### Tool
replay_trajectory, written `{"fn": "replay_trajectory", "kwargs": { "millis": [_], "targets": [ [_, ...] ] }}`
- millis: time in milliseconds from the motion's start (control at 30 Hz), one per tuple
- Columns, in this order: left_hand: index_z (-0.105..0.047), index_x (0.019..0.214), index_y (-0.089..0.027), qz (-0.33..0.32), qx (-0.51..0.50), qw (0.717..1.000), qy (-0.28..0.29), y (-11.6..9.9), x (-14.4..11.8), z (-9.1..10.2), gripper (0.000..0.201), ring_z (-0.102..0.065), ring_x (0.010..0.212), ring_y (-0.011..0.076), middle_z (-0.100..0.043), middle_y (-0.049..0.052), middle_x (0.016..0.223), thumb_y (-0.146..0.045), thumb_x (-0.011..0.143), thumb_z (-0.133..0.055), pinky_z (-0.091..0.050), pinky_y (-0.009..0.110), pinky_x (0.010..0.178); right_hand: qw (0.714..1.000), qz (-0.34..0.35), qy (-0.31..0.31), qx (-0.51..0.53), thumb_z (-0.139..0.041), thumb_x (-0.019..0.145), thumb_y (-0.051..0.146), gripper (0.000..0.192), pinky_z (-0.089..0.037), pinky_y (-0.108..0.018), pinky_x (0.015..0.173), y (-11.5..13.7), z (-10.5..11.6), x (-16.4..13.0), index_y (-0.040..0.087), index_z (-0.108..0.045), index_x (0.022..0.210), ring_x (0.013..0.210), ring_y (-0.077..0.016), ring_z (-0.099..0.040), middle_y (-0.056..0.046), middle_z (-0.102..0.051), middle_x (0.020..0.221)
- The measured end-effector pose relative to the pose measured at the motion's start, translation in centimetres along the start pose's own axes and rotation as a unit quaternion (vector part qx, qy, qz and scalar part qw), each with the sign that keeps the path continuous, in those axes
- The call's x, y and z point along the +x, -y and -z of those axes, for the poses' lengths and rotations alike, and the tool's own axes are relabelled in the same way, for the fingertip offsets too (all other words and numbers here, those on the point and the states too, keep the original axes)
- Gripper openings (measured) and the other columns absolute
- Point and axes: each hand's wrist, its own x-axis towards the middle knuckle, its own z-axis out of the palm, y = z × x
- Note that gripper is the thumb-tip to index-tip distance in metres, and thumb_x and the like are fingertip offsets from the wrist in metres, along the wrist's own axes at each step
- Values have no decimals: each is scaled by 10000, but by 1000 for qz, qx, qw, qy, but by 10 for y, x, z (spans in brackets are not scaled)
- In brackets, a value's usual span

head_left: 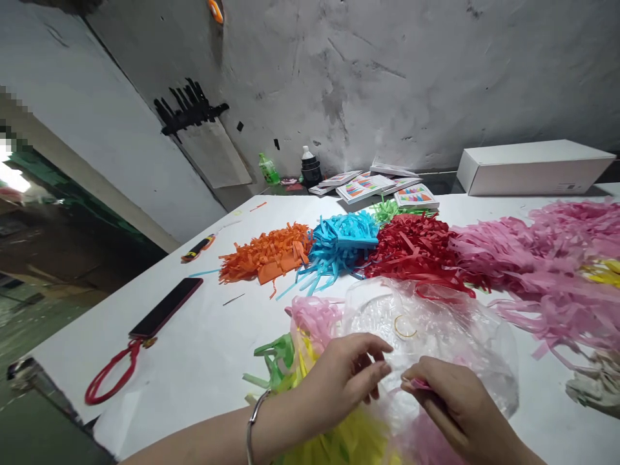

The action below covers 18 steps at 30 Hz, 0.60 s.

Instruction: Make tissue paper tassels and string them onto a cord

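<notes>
The fingers (372, 374) of the left hand (339, 381) are pinched on the clear bag (436, 329), while the right hand (450, 403) clamps a pink strip (419, 384) at the bag's mouth. It looks like a packing step: fringe going into the bag, so the mouth wants holding wide. The bag lies crumpled on the white table (203, 349) at the near edge, pink, yellow and green fringe (276, 361) showing through. Orange (264, 255), blue (339, 242) and red (411, 248) heaps lie beyond.
</notes>
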Motion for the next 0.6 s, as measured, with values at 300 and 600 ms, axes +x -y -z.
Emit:
{"fn": "replay_trajectory", "kwargs": {
  "millis": [300, 600],
  "targets": [
    [-655, 788, -130, 70, -215, 974, 33, -4, -6, -12, 387, -578, 514, 98, -634, 7, 609, -465, 708, -831, -494, 202, 476, 994, 19, -60, -84, -486, 1000, 206, 213, -359, -191, 500, 14, -7, 1, 224, -472, 788, 508, -79, -515, 56, -530, 625],
    [-639, 920, -138, 37, -188, 981, 2, -2, -8, -11, 419, -612, 547, 115, -627, 0, 650, -491, 757, -793, -504, 222, 501, 998, -15, -39, -47, -459, 983, 186, 175, -375, -191, 523, 18, -7, 2, 226, -519, 824, 542, -84, -520, 54, -539, 660]
  ]
}}
